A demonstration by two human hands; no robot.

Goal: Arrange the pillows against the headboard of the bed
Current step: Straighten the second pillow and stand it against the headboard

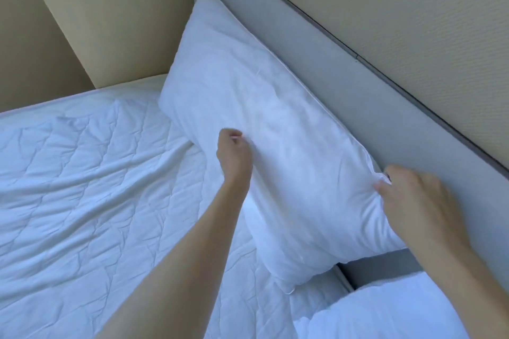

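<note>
Was mid-placement: pillow (pixel 278 129) leaned vs headboard (pixel 366 96), lower edge on bed (pixel 82 187). Left hand (pixel 234 157) fingers closed, pinching fabric on pillow face; right hand (pixel 418 201) fingers clamped on near corner. Next prob: release, seat flush. 2nd white item (pixel 385 311) below right fingers cut off, prob another pillow, unclear.

Lit brightly and evenly by soft, cool daylight, source out of frame. White bedding (pixel 82 187) tinted bluish, near overexposed on the pillow (pixel 275 132), its folds washed out. Faint soft shadows only under the pillow and in the quilt creases. Slightly soft overall, with smeared compression detail. Straight headboard (pixel 358 77) lines tilted and bowed by wide-angle distortion. No glare.
</note>
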